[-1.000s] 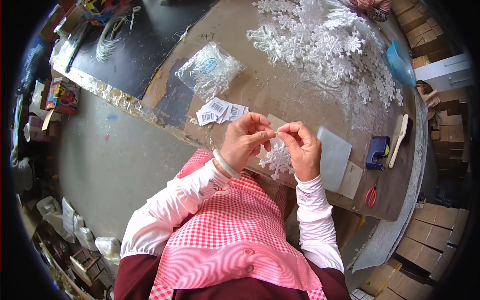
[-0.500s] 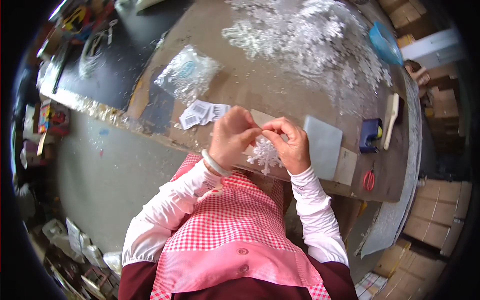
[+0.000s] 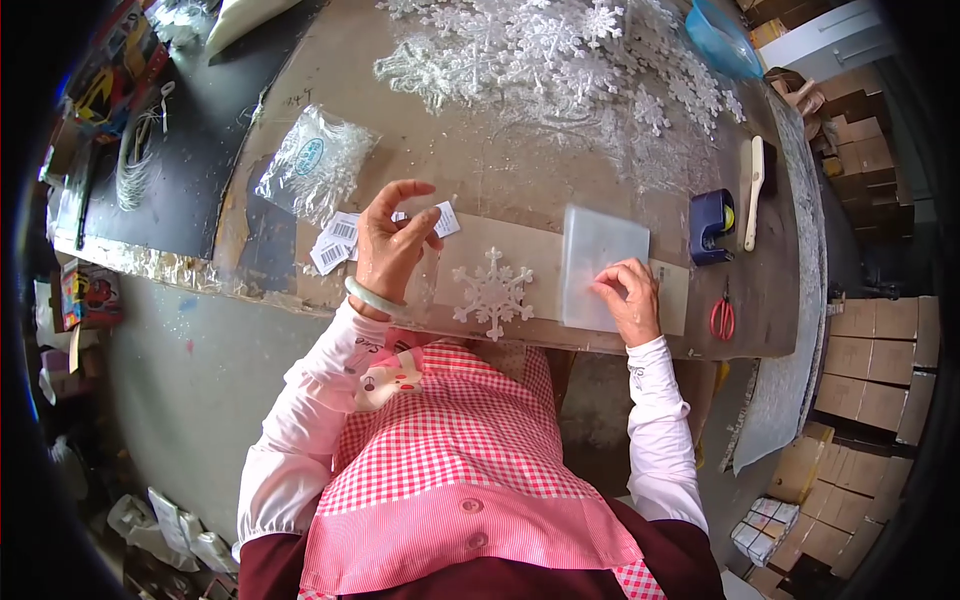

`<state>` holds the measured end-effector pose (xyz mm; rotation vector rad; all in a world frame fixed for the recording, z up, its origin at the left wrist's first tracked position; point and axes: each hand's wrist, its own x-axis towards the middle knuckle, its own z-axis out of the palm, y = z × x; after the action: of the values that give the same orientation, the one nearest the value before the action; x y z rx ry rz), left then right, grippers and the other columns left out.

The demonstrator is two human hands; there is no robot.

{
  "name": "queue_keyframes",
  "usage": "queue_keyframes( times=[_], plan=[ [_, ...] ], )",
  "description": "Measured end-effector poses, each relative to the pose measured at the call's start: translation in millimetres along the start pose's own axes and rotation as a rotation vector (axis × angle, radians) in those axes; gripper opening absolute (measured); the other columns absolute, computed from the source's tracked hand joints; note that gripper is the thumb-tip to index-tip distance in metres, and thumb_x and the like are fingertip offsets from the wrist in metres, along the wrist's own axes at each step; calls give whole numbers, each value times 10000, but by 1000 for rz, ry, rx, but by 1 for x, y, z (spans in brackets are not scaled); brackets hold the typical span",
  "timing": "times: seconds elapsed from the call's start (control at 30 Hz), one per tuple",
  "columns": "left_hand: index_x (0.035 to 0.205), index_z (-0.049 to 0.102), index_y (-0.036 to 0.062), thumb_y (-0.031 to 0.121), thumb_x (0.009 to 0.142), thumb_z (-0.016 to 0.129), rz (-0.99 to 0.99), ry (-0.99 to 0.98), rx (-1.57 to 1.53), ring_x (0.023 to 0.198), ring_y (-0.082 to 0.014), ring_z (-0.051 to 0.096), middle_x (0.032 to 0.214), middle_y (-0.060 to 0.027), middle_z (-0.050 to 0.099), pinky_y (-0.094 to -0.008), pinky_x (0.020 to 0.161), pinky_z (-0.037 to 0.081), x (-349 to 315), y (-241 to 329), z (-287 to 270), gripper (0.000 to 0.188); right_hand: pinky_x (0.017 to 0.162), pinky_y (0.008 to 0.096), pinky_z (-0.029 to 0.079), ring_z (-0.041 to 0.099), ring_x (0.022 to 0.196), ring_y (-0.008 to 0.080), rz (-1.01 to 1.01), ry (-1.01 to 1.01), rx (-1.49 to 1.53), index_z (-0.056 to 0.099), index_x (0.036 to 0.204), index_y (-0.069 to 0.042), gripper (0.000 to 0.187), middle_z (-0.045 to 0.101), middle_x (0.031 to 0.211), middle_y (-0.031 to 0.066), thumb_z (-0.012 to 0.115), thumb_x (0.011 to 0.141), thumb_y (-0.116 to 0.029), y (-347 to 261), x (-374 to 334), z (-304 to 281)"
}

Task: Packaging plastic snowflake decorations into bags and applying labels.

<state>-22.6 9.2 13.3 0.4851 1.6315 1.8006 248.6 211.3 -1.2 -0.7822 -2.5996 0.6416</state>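
A white glittery snowflake ornament (image 3: 494, 294) lies flat on a brown card sheet near the table's front edge, between my two hands and touched by neither. My left hand (image 3: 393, 245) hovers left of it, close to the white barcode labels (image 3: 335, 242). Its thumb and fingers are apart and nothing shows between them. To the right of the ornament is a stack of clear plastic bags (image 3: 592, 240). My right hand (image 3: 632, 303) is over the stack, fingers bent and fingertips at its surface, with a small gap at the thumb.
A heap of white snowflakes (image 3: 560, 60) covers the table's far side, beside a blue basin (image 3: 722, 40). A bag of clear strings (image 3: 318, 160) lies at left. A tape dispenser (image 3: 710, 228), a wooden-handled brush (image 3: 754, 195) and red scissors (image 3: 722, 318) lie at right. Cardboard boxes (image 3: 870, 340) stand beyond.
The snowflake, hanging below my pinched fingers before, now lies on the card. My hands have separated: the left moved left, the right moved right onto the plastic bags.
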Motion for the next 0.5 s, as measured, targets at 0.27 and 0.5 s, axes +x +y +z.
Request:
queue_keyframes(
  times=[0.27, 0.5],
  plan=[
    [1118, 606, -26, 29, 902, 631, 206, -110, -29, 636, -72, 590, 946, -62, 668, -210, 525, 483, -9, 1, 26, 224, 690, 328, 444, 565, 716, 226, 13, 71, 141, 625, 803, 11, 123, 593, 801, 92, 701, 808, -85, -16, 19, -17],
    [939, 707, -16, 354, 904, 640, -176, -466, 160, 625, -99, 630, 807, -91, 703, -223, 501, 432, -17, 17, 77, 377, 757, 348, 398, 576, 785, 229, -220, 135, -84, 626, 775, -43, 109, 583, 786, 55, 702, 804, -115, -77, 53, -24]
  ],
)
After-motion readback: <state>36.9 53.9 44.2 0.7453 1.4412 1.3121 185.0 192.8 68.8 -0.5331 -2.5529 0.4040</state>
